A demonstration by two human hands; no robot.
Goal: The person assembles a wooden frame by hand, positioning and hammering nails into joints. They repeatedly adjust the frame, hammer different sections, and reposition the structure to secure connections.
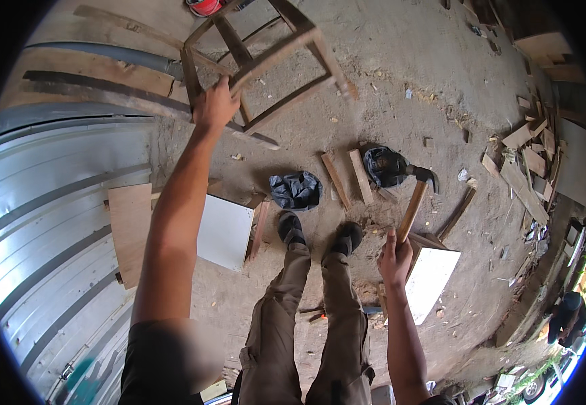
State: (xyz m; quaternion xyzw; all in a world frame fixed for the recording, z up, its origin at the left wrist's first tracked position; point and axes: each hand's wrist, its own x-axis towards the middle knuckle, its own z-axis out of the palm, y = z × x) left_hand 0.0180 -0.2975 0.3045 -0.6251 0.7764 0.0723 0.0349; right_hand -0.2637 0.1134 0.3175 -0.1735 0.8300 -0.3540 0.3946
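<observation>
Nearest the camera, a bare left arm (171, 250) is being held out ahead, and an open wooden frame (276, 57) is being gripped at its near edge by the left hand (216, 106), though its full finger wrap is being hidden. Ahead and to the left, the frame is being seen beside a long dark plank (104, 89). By the right hand (395, 260), closed round the lower handle, a hammer (413, 206) is being held, its head directed away from the body. The frame is being judged stiff, dry and fairly light for its bulk, best taken by a thick rail near a joint; the hammer, head-heavy, best taken low on its smooth handle.
</observation>
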